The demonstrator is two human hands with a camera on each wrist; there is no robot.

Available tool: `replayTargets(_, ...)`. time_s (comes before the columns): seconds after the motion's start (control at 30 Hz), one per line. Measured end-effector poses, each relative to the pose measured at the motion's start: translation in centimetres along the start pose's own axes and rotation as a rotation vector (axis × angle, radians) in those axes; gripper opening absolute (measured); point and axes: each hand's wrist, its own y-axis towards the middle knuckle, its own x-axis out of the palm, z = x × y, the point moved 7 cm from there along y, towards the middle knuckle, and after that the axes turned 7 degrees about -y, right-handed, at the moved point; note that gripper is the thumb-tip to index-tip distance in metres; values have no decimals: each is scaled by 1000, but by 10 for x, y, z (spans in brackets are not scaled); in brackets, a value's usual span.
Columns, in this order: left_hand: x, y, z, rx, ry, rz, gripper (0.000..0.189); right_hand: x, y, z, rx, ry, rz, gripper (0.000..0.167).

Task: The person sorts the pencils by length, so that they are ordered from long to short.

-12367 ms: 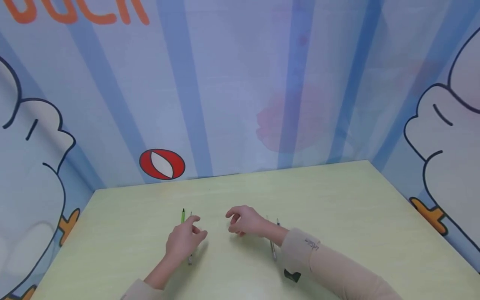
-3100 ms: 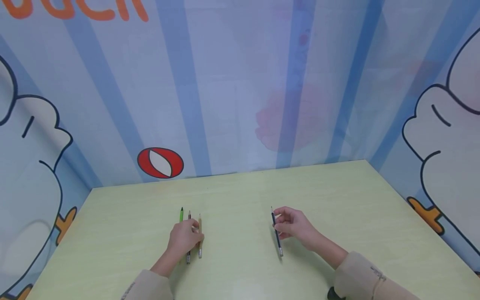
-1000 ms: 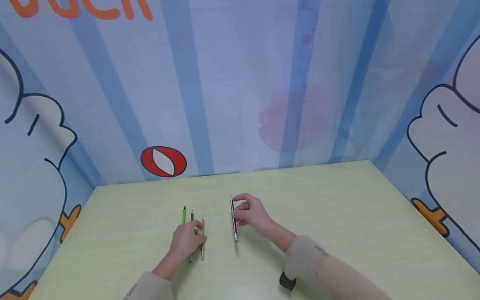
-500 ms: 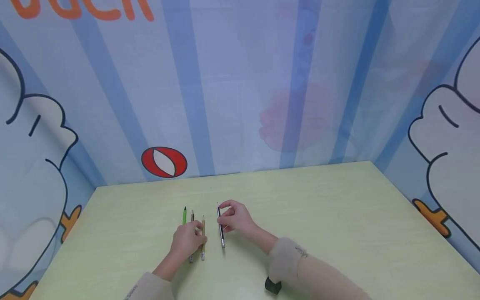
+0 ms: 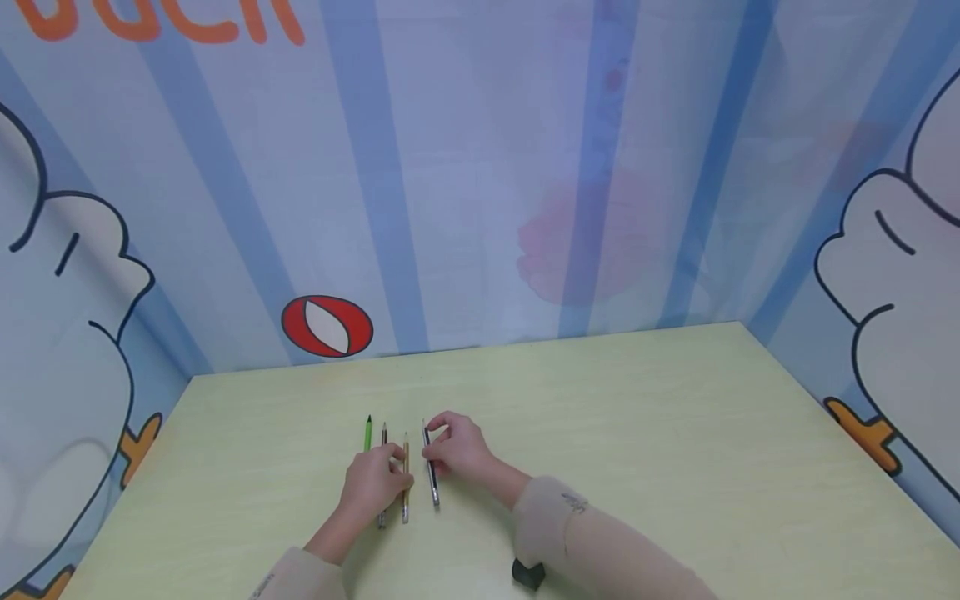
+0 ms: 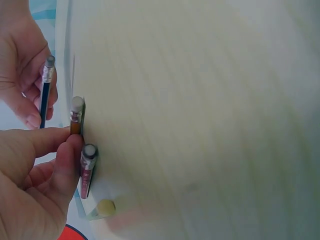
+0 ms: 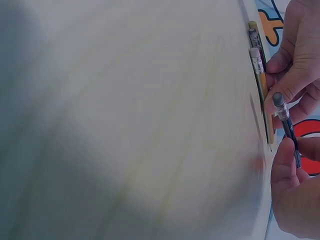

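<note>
My left hand (image 5: pixel 367 483) pinches a yellow pencil (image 5: pixel 406 504) between thumb and index finger; its eraser end faces me. To the right, the thumb and fingers of my right hand (image 5: pixel 457 446) grip a dark blue pencil (image 5: pixel 432 479), tip pointing away and slightly tilted left. A narrow gap separates these two pencils. Partly hidden under my left hand, a dark red pencil (image 6: pixel 86 180) lies beside the yellow one. Left of that is a green pencil (image 5: pixel 368 432) with a black tip, its lower part covered by the hand. The pencils stand roughly parallel.
The pale yellow-green table (image 5: pixel 637 433) ends at a blue striped backdrop (image 5: pixel 480 208). Printed cartoon side panels (image 5: pixel 907 333) stand at left and right. A small black object (image 5: pixel 528 574) sits under my right sleeve.
At first both hands were empty, with two pencils on the right. My left hand now holds the yellow pencil; my right has carried the dark blue one leftward, close beside it, and lowered it.
</note>
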Motion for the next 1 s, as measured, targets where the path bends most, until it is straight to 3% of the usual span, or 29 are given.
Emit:
replayTargets(0.3, 1, 0, -1, -9, -5, -12, 28, 4, 0, 1, 40, -67, 18, 24)
replayTargets(1.0, -1, 0, 1, 3, -2, -4, 27, 14, 4, -2, -58, -291, 2, 22)
